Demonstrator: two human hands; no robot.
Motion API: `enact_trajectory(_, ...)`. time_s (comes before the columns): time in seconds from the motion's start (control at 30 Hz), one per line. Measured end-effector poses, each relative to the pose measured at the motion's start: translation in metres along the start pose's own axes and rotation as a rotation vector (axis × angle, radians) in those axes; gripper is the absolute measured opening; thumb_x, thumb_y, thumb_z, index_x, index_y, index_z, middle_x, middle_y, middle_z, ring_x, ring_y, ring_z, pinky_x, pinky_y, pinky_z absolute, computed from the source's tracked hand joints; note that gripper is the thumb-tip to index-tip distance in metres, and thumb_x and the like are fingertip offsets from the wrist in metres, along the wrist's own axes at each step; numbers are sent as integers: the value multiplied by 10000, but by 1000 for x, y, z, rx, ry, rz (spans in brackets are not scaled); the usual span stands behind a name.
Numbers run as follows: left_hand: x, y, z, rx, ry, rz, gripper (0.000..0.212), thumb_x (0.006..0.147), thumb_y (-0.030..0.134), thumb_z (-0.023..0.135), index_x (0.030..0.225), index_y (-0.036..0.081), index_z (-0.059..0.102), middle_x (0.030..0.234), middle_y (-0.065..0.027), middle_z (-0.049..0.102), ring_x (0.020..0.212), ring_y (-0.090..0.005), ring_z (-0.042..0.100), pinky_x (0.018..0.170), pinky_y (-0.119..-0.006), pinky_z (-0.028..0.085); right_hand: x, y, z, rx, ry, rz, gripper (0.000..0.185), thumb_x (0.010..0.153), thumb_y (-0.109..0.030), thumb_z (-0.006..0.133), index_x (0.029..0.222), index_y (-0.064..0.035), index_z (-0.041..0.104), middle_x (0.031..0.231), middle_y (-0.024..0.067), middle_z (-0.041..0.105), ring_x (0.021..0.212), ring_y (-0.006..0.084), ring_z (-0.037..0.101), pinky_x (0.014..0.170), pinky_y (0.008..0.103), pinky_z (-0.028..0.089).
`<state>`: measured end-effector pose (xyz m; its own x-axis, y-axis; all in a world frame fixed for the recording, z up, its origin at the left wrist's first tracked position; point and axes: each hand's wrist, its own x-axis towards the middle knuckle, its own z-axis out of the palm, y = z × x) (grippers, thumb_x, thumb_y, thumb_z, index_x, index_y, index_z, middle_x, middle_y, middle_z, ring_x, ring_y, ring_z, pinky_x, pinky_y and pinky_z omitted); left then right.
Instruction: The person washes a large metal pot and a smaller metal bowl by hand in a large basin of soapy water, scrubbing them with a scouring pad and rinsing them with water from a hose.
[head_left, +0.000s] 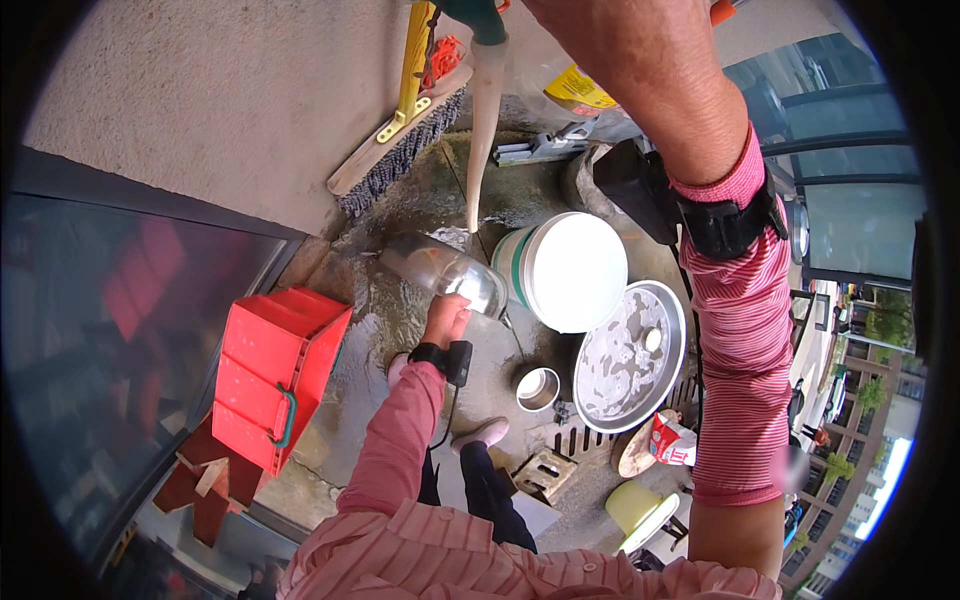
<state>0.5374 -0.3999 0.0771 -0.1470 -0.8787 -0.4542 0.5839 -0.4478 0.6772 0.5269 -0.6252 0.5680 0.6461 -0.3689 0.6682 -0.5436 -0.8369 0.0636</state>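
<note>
My left hand (448, 319) grips the near rim of a shiny metal basin or pot (450, 274), which is tipped on its side above the wet floor. Just beyond it hangs the end of a pale hose or sleeve (481, 135), with wet splashes below. My right arm reaches up past the top of the view; the hand itself is out of view. To the right of the metal vessel stands a white bucket (576, 271) with a green band. A large round metal tray (630, 356) with whitish wet patches lies beside the bucket.
A broom (401, 142) leans on the wall. At the left stands a red plastic box (277, 375) with green handles. Near my feet are a small metal bowl (537, 389) and a drain grate (585, 439). A yellow-green tub (634, 506) and a red-and-white packet (670, 441) are lower right.
</note>
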Motion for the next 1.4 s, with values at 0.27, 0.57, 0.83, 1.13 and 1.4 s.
enact_trajectory(0.27,-8,-1,-35,511,-133,288,96,772,31,546,868,32,545,853,-51,543,763,-164,522,674,-280,437,19,-23,9,-153,84,84,153,728,-49,541,594,23,563,539,212,514,539,384,546,495,402,447)
enact_trajectory(0.57,-19,-24,-40,-369,18,-164,54,806,45,534,823,93,551,787,13,503,652,-129,469,552,-269,420,-85,1,22,634,-141,525,328,935,-207,489,1217,-40,494,834,73,646,722,89,595,683,219,496)
enact_trajectory(0.83,-58,-41,-63,213,-126,-50,122,761,10,533,882,10,545,864,-81,570,847,-191,540,836,-324,412,-406,-170,62,413,-1105,1281,863,720,-28,561,1428,-262,126,1324,240,373,1105,451,446,934,443,396)
enact_trajectory(1.13,-120,-1,1,528,-372,-123,173,772,-9,499,937,-22,551,951,-101,592,964,-217,542,970,-357,364,-514,-253,74,131,-675,1423,852,686,-64,643,1405,-142,195,997,192,547,860,358,572,739,419,476)
enact_trajectory(1.4,-127,-13,91,451,-539,78,275,851,86,560,1115,25,508,967,-119,593,802,-206,569,743,-312,462,-536,-243,7,9,-232,1456,560,823,-47,536,1344,-157,360,884,196,617,692,368,607,575,416,478)
